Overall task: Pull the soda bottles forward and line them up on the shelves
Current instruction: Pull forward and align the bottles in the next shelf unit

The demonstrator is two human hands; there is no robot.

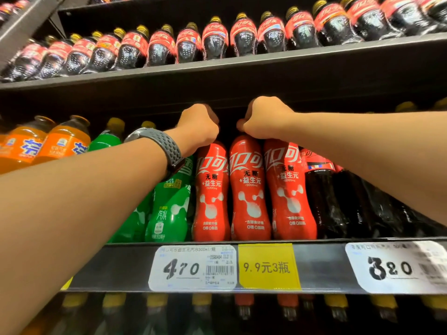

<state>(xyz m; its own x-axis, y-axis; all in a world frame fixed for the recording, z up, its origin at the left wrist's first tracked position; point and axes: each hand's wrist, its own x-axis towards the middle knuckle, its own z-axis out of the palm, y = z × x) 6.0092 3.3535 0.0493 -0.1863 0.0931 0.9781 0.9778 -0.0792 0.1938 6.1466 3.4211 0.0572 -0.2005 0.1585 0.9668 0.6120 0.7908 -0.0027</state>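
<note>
Red-sleeved soda bottles (249,189) stand upright at the shelf (125,267) lip above the yellow tag (268,267). I have my left hand (198,126) and right hand (263,117) clenched over their tops, probably gripping caps I can't see; both equally near.
</note>
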